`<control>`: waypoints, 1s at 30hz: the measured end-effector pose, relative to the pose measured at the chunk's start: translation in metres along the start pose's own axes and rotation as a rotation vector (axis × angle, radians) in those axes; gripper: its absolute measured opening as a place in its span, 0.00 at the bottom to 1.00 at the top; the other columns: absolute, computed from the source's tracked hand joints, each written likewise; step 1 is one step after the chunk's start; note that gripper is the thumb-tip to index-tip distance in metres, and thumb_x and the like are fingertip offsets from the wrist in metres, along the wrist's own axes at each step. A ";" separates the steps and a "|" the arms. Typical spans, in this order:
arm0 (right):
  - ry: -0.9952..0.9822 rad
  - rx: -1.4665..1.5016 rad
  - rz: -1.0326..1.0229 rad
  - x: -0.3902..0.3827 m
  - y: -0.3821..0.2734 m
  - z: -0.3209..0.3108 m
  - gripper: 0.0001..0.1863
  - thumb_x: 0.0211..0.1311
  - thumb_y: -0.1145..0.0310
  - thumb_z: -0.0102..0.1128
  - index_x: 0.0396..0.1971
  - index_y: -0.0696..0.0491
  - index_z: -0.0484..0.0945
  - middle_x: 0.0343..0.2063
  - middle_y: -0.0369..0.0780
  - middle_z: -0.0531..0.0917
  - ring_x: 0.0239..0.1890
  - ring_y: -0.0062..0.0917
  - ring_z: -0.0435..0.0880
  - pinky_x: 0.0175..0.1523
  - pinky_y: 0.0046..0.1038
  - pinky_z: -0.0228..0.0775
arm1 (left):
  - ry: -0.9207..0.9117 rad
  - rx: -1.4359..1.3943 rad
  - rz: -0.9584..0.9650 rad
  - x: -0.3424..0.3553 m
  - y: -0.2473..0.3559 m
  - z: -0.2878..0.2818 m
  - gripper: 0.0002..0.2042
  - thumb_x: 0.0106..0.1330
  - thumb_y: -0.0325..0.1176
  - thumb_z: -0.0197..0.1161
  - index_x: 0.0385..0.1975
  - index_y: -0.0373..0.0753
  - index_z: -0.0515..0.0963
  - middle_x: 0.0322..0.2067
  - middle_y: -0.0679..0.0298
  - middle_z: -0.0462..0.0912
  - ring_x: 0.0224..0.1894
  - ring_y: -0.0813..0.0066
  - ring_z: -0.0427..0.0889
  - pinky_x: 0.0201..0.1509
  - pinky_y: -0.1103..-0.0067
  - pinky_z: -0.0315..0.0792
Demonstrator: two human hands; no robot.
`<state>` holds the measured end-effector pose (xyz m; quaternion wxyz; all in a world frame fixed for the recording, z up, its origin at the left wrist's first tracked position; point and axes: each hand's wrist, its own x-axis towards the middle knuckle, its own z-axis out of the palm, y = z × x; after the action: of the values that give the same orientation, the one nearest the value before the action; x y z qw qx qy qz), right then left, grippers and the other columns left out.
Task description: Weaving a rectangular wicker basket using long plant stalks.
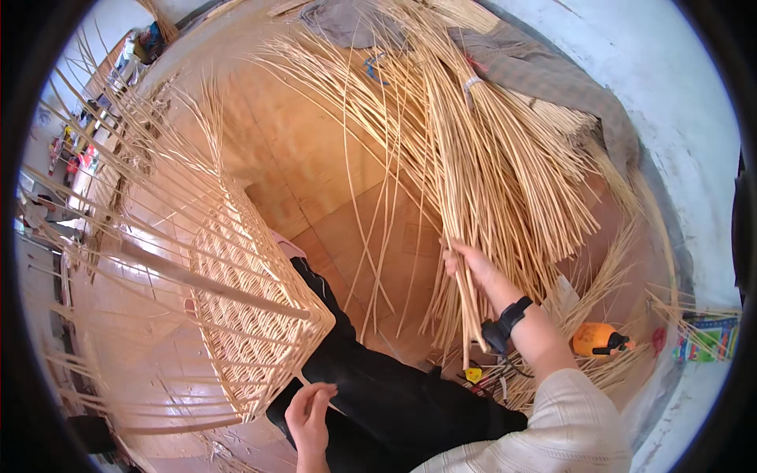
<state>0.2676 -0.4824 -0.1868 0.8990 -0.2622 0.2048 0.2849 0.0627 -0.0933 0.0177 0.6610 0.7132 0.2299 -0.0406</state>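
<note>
My right hand (461, 260) grips a few pale willow rods at the lower part of a big loose bundle (520, 158); a dark band is on that wrist. On the left, a partly woven wicker piece (244, 307) leans by my black-clad leg (378, 402), with long unwoven stakes (118, 197) fanning out leftward. A thicker stick (197, 276) crosses it to the corner. My left hand (311, 414) is just below that corner, fingers curled together; whatever they may hold is too small to make out.
An orange spray bottle (591, 339), scattered canes and a colourful flat packet (706, 337) lie at the right by the pale wall (686, 110). A brown cloth (552, 75) lies behind the bundle. Wooden boards (292, 158) cover the floor. Assorted clutter (138, 43) lines the far left.
</note>
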 end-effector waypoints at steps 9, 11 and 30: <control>-0.144 0.005 0.191 -0.076 0.118 0.184 0.18 0.70 0.71 0.52 0.58 0.54 0.67 0.46 0.49 0.82 0.49 0.40 0.83 0.58 0.46 0.75 | -0.789 -0.428 -0.692 0.012 0.036 0.071 0.24 0.77 0.45 0.45 0.60 0.31 0.63 0.44 0.46 0.80 0.45 0.55 0.83 0.50 0.66 0.78; -0.161 0.041 0.264 -0.086 0.142 0.195 0.19 0.70 0.70 0.54 0.58 0.53 0.66 0.47 0.48 0.82 0.49 0.40 0.83 0.57 0.45 0.76 | -0.720 -0.368 -0.662 -0.001 0.029 0.051 0.21 0.76 0.41 0.47 0.59 0.31 0.64 0.38 0.51 0.79 0.39 0.60 0.83 0.43 0.69 0.78; -0.657 -0.498 -0.288 -0.189 0.179 0.405 0.18 0.75 0.52 0.48 0.30 0.51 0.68 0.16 0.31 0.70 0.20 0.16 0.74 0.31 0.24 0.75 | 0.169 0.315 -0.007 -0.193 -0.025 -0.090 0.13 0.67 0.29 0.58 0.48 0.30 0.73 0.34 0.63 0.79 0.36 0.65 0.81 0.40 0.75 0.78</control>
<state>0.1027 -0.1953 0.1626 0.8563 -0.3924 -0.2054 0.2656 -0.1408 -0.0587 0.0751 0.5194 0.8078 0.2782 -0.0182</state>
